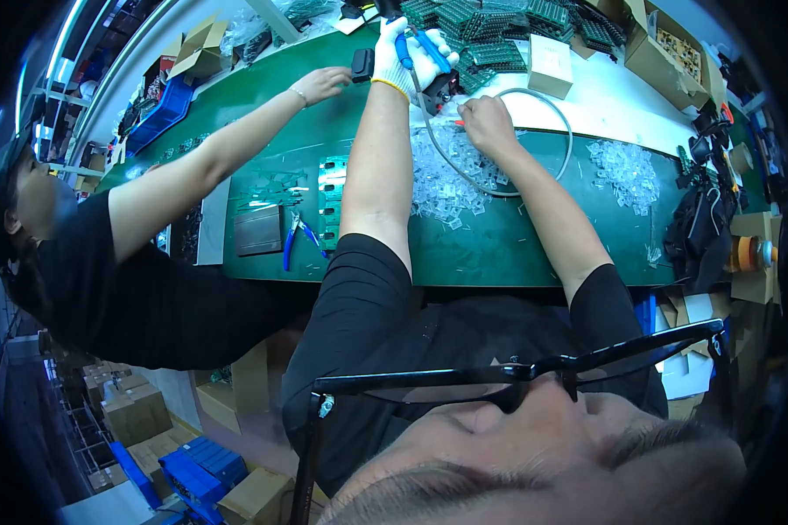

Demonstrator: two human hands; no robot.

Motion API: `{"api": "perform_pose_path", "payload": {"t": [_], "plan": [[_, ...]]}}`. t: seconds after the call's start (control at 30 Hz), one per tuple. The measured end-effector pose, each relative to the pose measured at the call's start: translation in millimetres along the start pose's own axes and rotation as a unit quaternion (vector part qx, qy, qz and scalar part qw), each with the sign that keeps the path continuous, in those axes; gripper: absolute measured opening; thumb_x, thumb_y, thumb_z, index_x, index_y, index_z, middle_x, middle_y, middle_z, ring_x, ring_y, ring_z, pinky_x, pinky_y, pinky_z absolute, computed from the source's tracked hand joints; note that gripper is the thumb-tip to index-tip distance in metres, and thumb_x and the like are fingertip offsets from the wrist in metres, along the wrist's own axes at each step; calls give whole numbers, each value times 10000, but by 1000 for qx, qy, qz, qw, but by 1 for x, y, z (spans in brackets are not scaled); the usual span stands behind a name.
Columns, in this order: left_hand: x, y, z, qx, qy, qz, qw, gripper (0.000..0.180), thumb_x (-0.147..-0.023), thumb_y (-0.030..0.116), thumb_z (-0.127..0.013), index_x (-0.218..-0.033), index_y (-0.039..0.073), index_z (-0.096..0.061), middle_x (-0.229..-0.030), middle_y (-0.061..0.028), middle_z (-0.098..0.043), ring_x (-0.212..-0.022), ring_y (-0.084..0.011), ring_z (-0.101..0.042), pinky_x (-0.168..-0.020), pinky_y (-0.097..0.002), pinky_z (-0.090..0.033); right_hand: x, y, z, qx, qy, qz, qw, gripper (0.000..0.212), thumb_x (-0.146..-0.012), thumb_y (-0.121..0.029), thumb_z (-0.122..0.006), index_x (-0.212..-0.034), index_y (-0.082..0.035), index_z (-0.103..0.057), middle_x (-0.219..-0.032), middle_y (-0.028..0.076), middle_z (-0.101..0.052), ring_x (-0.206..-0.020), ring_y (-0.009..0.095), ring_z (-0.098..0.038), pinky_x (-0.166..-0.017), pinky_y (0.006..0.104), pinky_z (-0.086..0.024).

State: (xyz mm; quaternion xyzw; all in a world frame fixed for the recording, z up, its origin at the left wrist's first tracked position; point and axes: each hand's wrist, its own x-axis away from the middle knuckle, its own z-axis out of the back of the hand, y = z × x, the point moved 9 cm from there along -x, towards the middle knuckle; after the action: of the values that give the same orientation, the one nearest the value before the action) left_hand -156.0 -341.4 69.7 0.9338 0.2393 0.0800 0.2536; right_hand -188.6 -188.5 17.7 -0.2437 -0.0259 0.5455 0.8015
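My left hand (418,63), in a white knitted glove, reaches to the far side of the green table. Its fingers are closed round a blue-handled tool (432,49), whose working end I cannot make out. A grey cable (571,140) loops from beside this hand over the table to the right. My bare right hand (490,124) is closed above a heap of small clear plastic pieces (451,171). A small orange-red tip shows at its fingertips; what it belongs to is hidden. A dark device (442,87) stands partly hidden between the hands.
At left, a co-worker's hand (324,84) reaches toward my gloved wrist. Blue-handled cutters (296,241), a dark flat box (259,230) and a green circuit board strip (331,197) lie nearby. Stacked green boards (473,31), a white box (550,66) and another clear-piece heap (624,175) lie beyond.
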Motion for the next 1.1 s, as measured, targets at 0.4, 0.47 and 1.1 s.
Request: {"api": "perform_pose_path", "payload": {"t": [0.4, 0.47, 1.1], "plan": [[-5, -2, -14, 10, -15, 7, 1000, 394, -1006, 476, -510, -1018, 82, -509, -893, -147, -572, -833, -375, -583, -911, -647, -476, 0, 10, 23, -381, 4, -37, 924, 406, -1028, -418, -649, -1124, -34, -739, -943, 118, -728, -954, 245, -680, -851, 374, -516], [-3, -6, -12, 17, 23, -17, 999, 392, -1008, 478, -508, -992, 86, -498, -862, -145, -563, -809, -371, -578, -892, -656, -483, -1, 6, 35, -369, -7, -10, 929, 445, -1020, -460, -651, -1121, -36, -736, -942, 111, -718, -926, 215, -666, -834, 367, -512], [146, 9, -338, 0, -401, -36, 915, 699, -1006, 708, -460, -1277, 76, -589, -1122, -174, -677, -1069, -334, -668, -925, -499, -560, 146, -141, 365, -14, 274, 270, 923, 316, -913, -19, -708, -1228, -42, -729, -981, 202, -755, -885, 359, -741, -806, 415, -579]]}}
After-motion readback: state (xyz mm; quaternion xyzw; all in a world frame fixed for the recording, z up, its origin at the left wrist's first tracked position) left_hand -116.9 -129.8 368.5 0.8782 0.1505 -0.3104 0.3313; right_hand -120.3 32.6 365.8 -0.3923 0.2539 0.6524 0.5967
